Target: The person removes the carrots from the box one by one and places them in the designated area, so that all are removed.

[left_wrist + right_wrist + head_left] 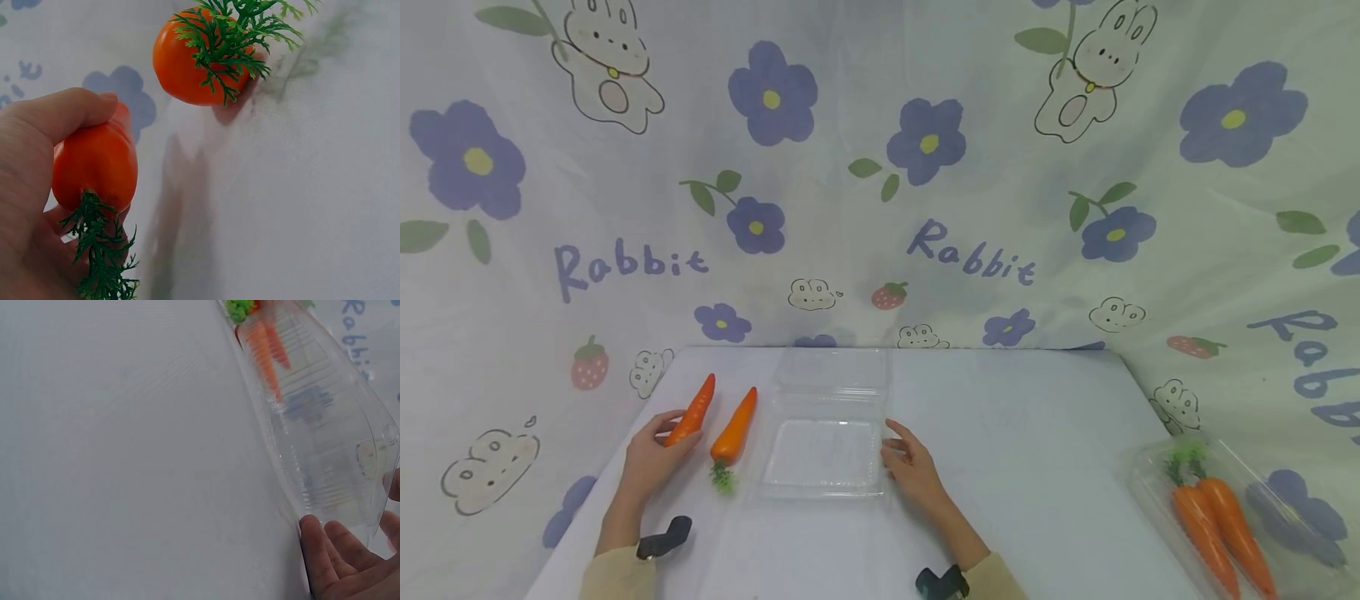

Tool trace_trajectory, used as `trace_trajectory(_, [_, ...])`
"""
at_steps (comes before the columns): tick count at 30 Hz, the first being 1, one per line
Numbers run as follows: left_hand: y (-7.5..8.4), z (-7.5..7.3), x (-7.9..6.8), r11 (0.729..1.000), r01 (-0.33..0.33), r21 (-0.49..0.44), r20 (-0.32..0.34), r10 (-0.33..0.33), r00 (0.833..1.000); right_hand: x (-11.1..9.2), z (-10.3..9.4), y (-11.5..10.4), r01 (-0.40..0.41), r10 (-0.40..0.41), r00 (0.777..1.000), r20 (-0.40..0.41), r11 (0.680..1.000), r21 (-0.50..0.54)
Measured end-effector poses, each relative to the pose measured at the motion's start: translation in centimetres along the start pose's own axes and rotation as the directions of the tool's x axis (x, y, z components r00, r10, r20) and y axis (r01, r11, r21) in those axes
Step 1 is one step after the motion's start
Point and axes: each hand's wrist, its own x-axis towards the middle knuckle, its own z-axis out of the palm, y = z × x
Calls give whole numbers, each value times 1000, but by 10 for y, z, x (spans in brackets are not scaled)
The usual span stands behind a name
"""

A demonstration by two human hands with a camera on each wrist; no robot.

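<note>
One orange carrot [691, 412] is held, another carrot [734, 429] lying beside an open clear container [823, 457].

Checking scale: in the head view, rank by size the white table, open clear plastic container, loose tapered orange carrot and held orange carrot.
White table
Open clear plastic container
Loose tapered orange carrot, held orange carrot: look alike, one partly covered

Four carrots [733, 429], two on the left side and two inside a box on the right; two clear plastic boxes [823, 492]; one left hand [655, 458] and one right hand [917, 475]; two beige sleeves [617, 575]; two dark wrist devices [665, 537]; one white tabletop [1022, 467]; three printed strawberries [889, 297]; two printed full-length rabbits [1082, 92].
</note>
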Motion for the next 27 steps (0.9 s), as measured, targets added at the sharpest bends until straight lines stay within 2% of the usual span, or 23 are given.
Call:
trace_trajectory(3, [-1,0,3,1000,-7,3,4,7,1000,-1,0,-4,-1,1,1000,0,1000,6])
trace_trajectory(6, [-3,1,4,1000,1,0,18,-1,1000,-9,-1,-23,5,-5,1000,10,1000,-1])
trace_trajectory(8, [-5,3,5,1000,4,-1,24,-4,1000,-9,-2,-23,2,-2,1000,16,1000,-1])
trace_trajectory(10, [-6,4,6,1000,13,-1,30,-13,999,-8,-2,-20,3,-2,1000,19,1000,-10])
trace_trajectory(13, [-8,5,7,1000,19,-1,36,-19,999,-1,-1,-1,4,-4,1000,17,1000,-2])
trace_trajectory(27, [-6,8,6,1000,27,3,72,-28,997,-2,-2,-1,8,-7,1000,20,1000,-2])
